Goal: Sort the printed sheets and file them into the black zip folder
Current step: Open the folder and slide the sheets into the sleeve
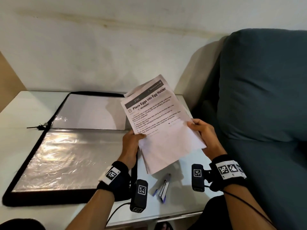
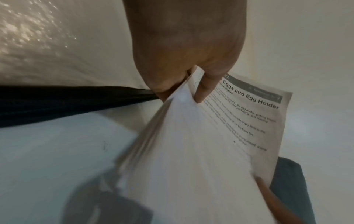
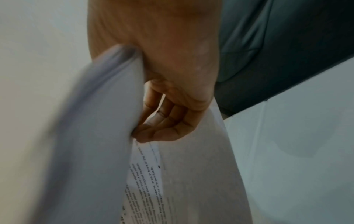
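Both hands pinch the printed sheets (image 1: pixel 162 128): left hand (image 1: pixel 131 146) at 7 o'clock, right hand (image 1: pixel 205 136) at 4 o'clock. The black zip folder (image 1: pixel 69 146) lies open toward 9 o'clock, nearer the left hand; the stack's long axis runs 1-to-7.

Printed sheets (image 1: pixel 164 130): matt white paper, black print. Black zip folder (image 1: pixel 49 146): cloth edging, glossy crinkled clear plastic sleeves (image 1: pixel 66 156). Desk (image 1: pixel 16 110): smooth white, faint sheen. Sofa (image 1: pixel 265 97): matt teal woven cloth. Wall (image 1: pixel 116 47): matt, stained paint.
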